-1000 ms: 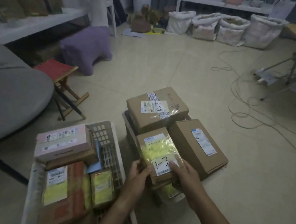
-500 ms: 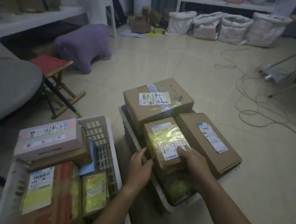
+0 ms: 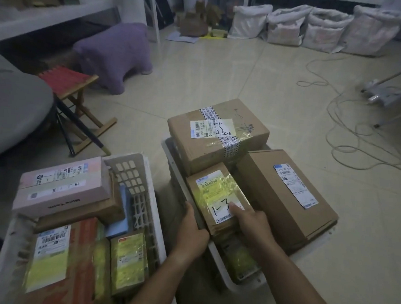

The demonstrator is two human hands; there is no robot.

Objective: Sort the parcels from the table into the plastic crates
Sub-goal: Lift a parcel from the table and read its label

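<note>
Two hands settle a small brown cardboard parcel marked "1-3" [image 3: 218,197] beside the big taped box [image 3: 217,134]: left hand [image 3: 193,229] fingers curled on its edge, right hand [image 3: 251,222] fingers flat on top; I'd lower it level.

We see matt brown cardboard on the large taped box [image 3: 217,134], with a glossy strip of printed tape across it. The small parcel [image 3: 218,197] carries shiny, crinkled yellow film. The left crate [image 3: 134,183] is white lattice plastic. The floor [image 3: 223,71] looks smooth, faintly glossy tile.
</note>
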